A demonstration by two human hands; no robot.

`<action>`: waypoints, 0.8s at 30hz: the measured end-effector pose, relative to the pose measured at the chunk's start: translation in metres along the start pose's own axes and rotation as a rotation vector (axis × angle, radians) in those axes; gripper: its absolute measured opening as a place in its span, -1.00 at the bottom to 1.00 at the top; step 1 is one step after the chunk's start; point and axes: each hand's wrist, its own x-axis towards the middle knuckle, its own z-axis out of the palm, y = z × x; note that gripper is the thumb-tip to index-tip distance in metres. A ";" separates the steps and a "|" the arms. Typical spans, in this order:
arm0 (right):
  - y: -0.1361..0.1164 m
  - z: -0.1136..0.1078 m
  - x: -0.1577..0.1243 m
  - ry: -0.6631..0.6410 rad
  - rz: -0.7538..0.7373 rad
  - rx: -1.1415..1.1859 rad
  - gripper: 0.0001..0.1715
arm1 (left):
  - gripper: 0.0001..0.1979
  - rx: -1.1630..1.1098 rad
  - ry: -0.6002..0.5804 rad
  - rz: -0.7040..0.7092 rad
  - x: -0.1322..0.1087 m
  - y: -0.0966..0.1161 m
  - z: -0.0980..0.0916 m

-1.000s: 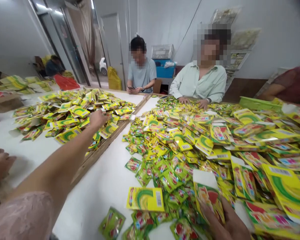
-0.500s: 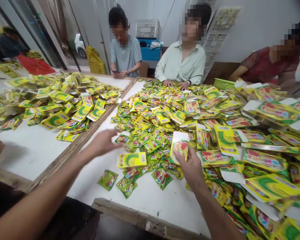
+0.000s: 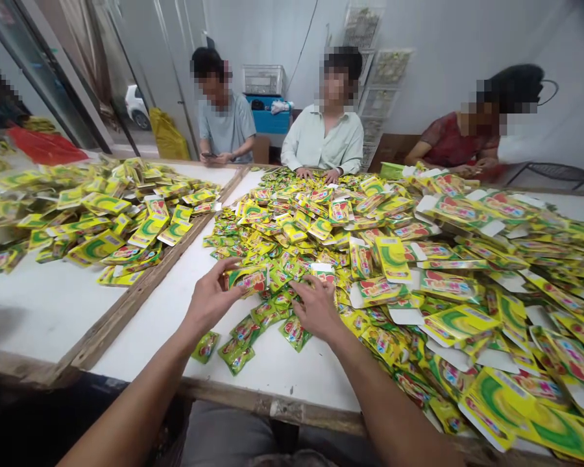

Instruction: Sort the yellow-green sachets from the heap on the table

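My left hand (image 3: 215,295) grips a small yellow-green box (image 3: 248,280) by its left end, above the white table. To its right, my right hand (image 3: 316,303) is bent over a second box (image 3: 322,269) with a white end flap; its fingers reach over the small green packets (image 3: 277,305), and the box shows behind them. Several loose green packets (image 3: 236,355) lie on the table just below my hands. Whether a packet is between my right fingertips is hidden.
Heaps of yellow boxes (image 3: 457,285) cover the right side, and another pile (image 3: 107,217) lies left of a wooden strip (image 3: 141,295). Three people (image 3: 321,139) sit along the far side. The table's wooden edge (image 3: 287,410) runs in front of me.
My left hand has closed on the box that lay on the table and lifted it. My right hand has moved left, beside it, over the packets. The view has shifted.
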 end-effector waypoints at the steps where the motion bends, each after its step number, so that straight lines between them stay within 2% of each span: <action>1: -0.002 -0.001 0.001 -0.053 -0.004 -0.003 -0.55 | -0.49 -0.060 -0.028 -0.053 -0.001 -0.006 0.003; 4: -0.004 -0.004 0.002 -0.108 0.004 0.002 -0.55 | -0.54 -0.163 -0.173 -0.189 -0.005 -0.028 0.014; 7: 0.000 -0.007 -0.001 -0.102 -0.004 -0.003 -0.56 | -0.57 -0.349 -0.257 -0.262 -0.009 -0.040 0.021; 13: -0.002 -0.003 -0.004 -0.106 -0.078 -0.032 -0.49 | -0.65 -0.692 -0.276 -0.324 -0.021 -0.034 0.022; 17: -0.005 0.003 -0.002 -0.065 -0.122 0.046 -0.70 | -0.72 -0.780 -0.290 -0.308 -0.025 -0.027 0.019; 19: -0.005 0.003 -0.001 0.000 -0.115 0.124 -0.81 | -0.70 -0.750 -0.258 -0.315 -0.020 -0.028 0.008; 21: -0.004 0.002 -0.001 0.074 -0.096 0.190 -0.81 | -0.65 -0.682 -0.162 -0.317 -0.009 -0.033 -0.015; 22: -0.004 0.000 -0.001 0.113 -0.066 0.221 -0.78 | -0.63 -0.639 -0.082 -0.314 -0.002 -0.038 -0.031; 24: -0.002 -0.006 -0.001 0.202 0.069 0.283 -0.73 | -0.61 -0.503 0.191 -0.306 0.018 -0.047 -0.067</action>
